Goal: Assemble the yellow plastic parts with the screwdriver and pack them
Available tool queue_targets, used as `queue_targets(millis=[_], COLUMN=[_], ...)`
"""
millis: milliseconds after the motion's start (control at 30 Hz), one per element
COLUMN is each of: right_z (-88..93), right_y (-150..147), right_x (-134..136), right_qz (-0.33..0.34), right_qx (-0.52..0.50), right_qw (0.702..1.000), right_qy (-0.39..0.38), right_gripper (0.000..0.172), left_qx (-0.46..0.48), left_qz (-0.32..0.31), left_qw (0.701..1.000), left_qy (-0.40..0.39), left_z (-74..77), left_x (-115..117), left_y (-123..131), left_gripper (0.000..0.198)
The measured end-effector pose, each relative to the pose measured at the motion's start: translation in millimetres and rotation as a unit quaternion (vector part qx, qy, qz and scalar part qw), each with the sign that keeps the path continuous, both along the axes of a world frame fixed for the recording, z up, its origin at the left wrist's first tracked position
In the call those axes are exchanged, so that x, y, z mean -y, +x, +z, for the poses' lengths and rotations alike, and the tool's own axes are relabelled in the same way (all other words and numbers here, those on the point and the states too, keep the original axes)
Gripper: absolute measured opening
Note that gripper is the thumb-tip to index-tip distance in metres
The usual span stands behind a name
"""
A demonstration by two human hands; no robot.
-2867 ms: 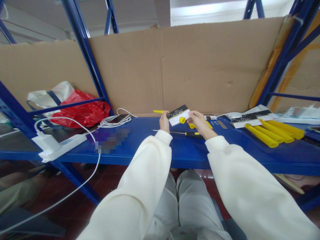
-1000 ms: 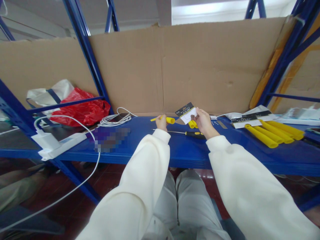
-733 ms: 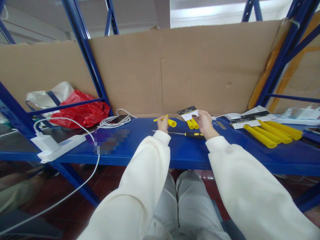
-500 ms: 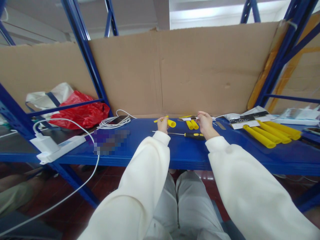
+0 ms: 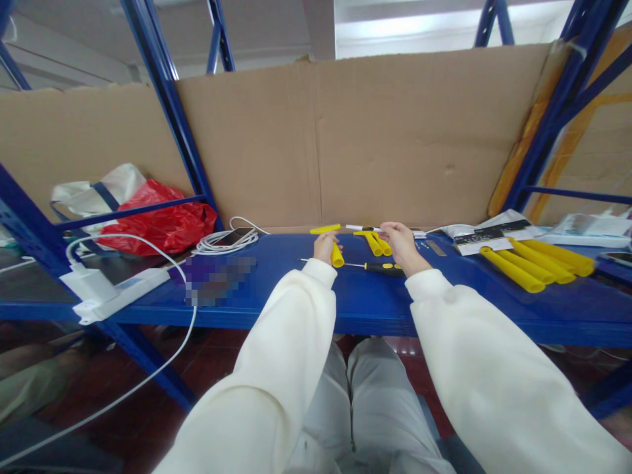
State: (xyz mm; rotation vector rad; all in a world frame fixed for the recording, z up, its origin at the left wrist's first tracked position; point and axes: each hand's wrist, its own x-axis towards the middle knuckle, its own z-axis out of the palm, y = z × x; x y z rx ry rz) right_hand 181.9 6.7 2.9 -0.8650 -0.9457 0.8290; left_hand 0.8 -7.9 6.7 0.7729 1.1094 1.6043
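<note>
While both hands work at the back of the shelf (image 5: 296, 289), left hand (image 5: 324, 247): closed round a short yellow sleeve (image 5: 337, 255), open end pointing back at the wearer.
Right hand (image 5: 402, 243): fingertips on a yellow pair (image 5: 378, 242) of similar pieces, fingers curled. Can't tell whether it grips or only rests.
Card (image 5: 363, 228): thin and white, seen edge-on, flat on the shelf just behind the pair, near the right fingertips.
Screwdriver (image 5: 375, 266): lies across the shelf between the wrists, neither hand on it.
Long yellow tubes (image 5: 533, 263): stacked well to the right, printed cards (image 5: 494, 234) just behind them.
Left side: white cable (image 5: 227, 240), power strip (image 5: 116, 289), red bag (image 5: 158, 217).
Progress (my read): one sleeve is in hand and loose of any card, and the pair is down by the card. The long tubes and their cards look untouched, so most of the pile is left.
</note>
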Motion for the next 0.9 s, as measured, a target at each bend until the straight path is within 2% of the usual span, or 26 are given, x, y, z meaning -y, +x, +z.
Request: queue_targets(millis=[100,233,467,667,900], right_z=[0.2,-1.6,-5.7,-3.9,2.9], right_y=[-3,-5,-3,-4,-12], right_x=[3,4,0,3,19], right_qz=[-0.014,-0.042,-0.065,-0.007,0.048], right_qx=[0.029,0.081,0.144,0.111,0.111], right_qw=[0.999,0.996,0.987,0.994,0.993], right_qy=[-0.007,-0.014,-0.021,0.011,0.013], right_gripper=[0.021,0.016,0.018,0.018,0.019], left_qx=[-0.017,-0.003,-0.023,0.021,0.013], left_qz=[-0.016,-0.037,-0.056,-0.045,0.011], left_qw=[1.000,0.999,0.998,0.999,1.000], left_qy=[-0.012,-0.007,0.012,0.014,0.003], left_z=[-0.1,-0.1,-4.0,-6.1,-2.5], left_x=[-1,-2,-2,-6,-5], left_y=[1,2,4,3,2], left_gripper=[0.009,0.026,0.020,0.014,0.008])
